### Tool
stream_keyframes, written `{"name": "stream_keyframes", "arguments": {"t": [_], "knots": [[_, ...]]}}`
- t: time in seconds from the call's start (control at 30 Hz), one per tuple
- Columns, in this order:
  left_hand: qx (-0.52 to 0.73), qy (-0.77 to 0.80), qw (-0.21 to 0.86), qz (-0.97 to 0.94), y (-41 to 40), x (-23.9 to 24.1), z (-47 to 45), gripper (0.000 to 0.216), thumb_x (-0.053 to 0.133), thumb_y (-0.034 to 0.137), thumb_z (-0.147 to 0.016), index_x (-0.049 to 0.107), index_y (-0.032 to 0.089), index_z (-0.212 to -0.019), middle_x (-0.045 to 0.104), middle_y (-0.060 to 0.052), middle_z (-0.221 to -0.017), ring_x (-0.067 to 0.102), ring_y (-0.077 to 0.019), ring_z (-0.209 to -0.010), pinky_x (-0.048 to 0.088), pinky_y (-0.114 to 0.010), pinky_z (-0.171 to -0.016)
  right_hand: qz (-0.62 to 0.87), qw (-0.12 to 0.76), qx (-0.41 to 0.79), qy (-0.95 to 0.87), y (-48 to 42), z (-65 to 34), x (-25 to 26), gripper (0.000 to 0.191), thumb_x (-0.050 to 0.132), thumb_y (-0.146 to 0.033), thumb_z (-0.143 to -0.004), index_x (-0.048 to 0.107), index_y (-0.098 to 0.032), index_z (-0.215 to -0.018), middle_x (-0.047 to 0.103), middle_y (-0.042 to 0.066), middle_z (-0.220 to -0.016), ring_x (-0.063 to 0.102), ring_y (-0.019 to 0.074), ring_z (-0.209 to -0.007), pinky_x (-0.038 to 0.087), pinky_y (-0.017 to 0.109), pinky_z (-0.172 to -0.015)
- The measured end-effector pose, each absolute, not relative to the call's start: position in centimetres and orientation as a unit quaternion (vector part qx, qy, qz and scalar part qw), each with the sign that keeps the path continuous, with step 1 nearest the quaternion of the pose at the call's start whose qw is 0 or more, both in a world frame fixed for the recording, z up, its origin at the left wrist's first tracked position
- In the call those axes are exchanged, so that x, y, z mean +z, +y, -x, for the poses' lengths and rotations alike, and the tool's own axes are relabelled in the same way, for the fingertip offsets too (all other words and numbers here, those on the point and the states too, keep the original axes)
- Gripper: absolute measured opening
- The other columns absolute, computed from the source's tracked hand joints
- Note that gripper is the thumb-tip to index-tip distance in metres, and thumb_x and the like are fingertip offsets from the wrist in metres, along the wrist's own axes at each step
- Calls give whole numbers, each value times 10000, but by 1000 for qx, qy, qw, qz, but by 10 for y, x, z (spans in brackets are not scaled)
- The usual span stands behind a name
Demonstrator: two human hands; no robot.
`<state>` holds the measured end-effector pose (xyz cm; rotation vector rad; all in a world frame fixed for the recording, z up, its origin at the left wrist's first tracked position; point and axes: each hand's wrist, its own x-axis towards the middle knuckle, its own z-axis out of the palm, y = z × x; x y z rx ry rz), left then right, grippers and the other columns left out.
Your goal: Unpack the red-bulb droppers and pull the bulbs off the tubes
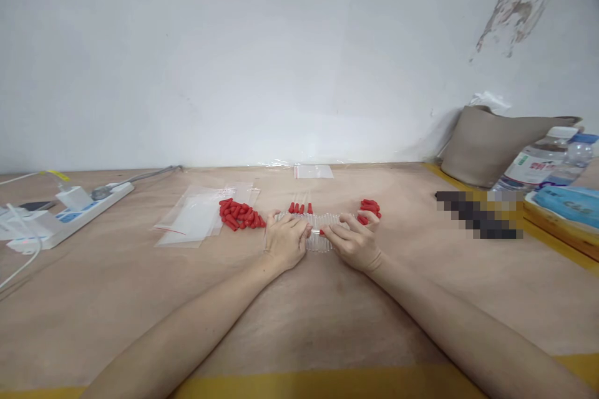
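A row of clear plastic tubes (322,224) lies on the wooden table (299,312) in front of me. My left hand (285,240) rests on the row's left part, fingers curled and pinched on one tube. My right hand (354,241) meets it from the right, fingers pinched on the same tube's end, where a bit of red shows. A heap of red caps (239,214) lies left of the tubes and a smaller heap of red caps (369,207) right. Three capped tubes (299,207) lie just behind the row.
Clear zip bags (196,218) lie left of the caps, another bag (313,171) by the wall. A white power strip (70,215) with plugs and cables sits far left. At right are a beige pouch (491,140), water bottles (538,165) and a blue pack (568,204).
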<state>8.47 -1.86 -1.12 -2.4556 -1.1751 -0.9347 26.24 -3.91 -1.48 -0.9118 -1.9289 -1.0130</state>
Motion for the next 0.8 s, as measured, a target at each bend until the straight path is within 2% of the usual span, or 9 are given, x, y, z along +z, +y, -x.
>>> {"name": "stream_keyframes", "arguments": {"t": [0.2,0.3,0.4,0.47,0.57,0.67,0.73,0.8], "knots": [[-299,-420,110,850,-21,-11,-86,389,281,272,-908,541,183,-633,580,-6,-592,497,-147,-633,251,-348,-737,341,407,-415,-738,-42,-266,-13,142,560,-154,-791,632,-264,-739,637,-75,-615,552,108,-776,188,336,-786],[-305,-448,87,836,-19,-9,-82,408,272,273,-912,534,177,-614,579,3,-582,499,-137,-602,253,-333,-704,362,409,-390,-741,-39,-276,-11,198,536,-146,-804,633,-283,-698,646,-87,-630,561,95,-743,189,327,-751],[-324,-480,69,813,-14,-2,-76,403,269,272,-917,532,176,-627,589,14,-598,520,-140,-620,274,-323,-694,434,428,-334,-720,-30,-291,-9,175,531,-206,-808,643,-277,-694,662,-61,-684,565,108,-711,230,331,-737],[-321,-473,69,817,-11,2,-72,365,272,269,-915,555,183,-701,603,1,-676,535,-152,-681,308,-310,-685,468,456,-248,-715,-23,-302,-9,152,525,-260,-809,656,-260,-734,660,-21,-734,566,119,-697,299,318,-710],[-290,-451,95,839,-10,3,-72,262,316,170,-865,558,183,-967,584,-48,-869,524,-181,-818,370,-293,-684,501,513,-91,-691,-12,-318,-9,197,509,-326,-802,671,-216,-830,612,35,-793,566,132,-703,397,275,-631],[-261,-433,127,853,-11,-1,-77,437,363,69,-772,441,179,-1188,517,-82,-992,502,-193,-853,413,-290,-661,575,554,-19,-602,0,-334,-12,287,509,-349,-767,665,-162,-920,549,63,-839,546,127,-644,440,276,-600],[-265,-408,142,862,-12,-3,-82,468,365,40,-766,419,176,-1211,504,-83,-982,497,-186,-837,432,-292,-667,612,559,2,-560,8,-346,-16,339,512,-335,-735,645,-138,-977,533,62,-835,520,112,-594,450,287,-608],[-265,-371,156,877,-13,-4,-90,407,356,21,-782,464,157,-1150,516,-77,-933,491,-180,-827,443,-298,-707,621,566,39,-540,16,-356,-20,397,521,-334,-704,610,-128,-1032,542,48,-801,502,103,-563,452,284,-596]]}}
